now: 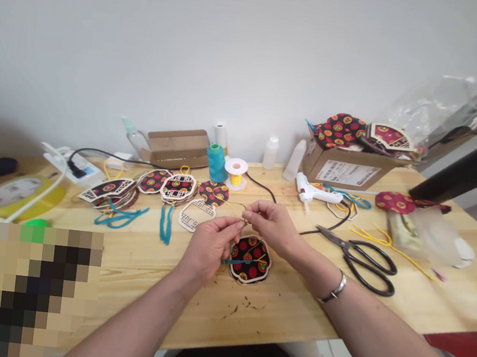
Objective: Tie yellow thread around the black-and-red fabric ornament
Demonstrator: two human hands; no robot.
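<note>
My left hand [214,244] and my right hand [270,224] meet above the wooden table, fingertips pinched close together. A thin yellow cord [238,206] runs up from between the fingers; both hands seem to pinch it, though the exact grip is too small to see. Just below them lies a black patterned fabric piece [251,259] with a pale wooden rim and yellow cord on it. A blue cord [236,262] crosses its left part, beside my left hand. Behind my left hand rests a pale lattice frame [192,215], near a round fabric piece [213,193].
Black scissors [352,253], a white glue gun [316,192] and yellow cords [389,245] are on the right. A carton [342,168] stands behind them. Teal thread [217,164], a yellow spool [236,174] and tasselled ornaments [178,188] stand or lie further back. Tape [19,195] is at left.
</note>
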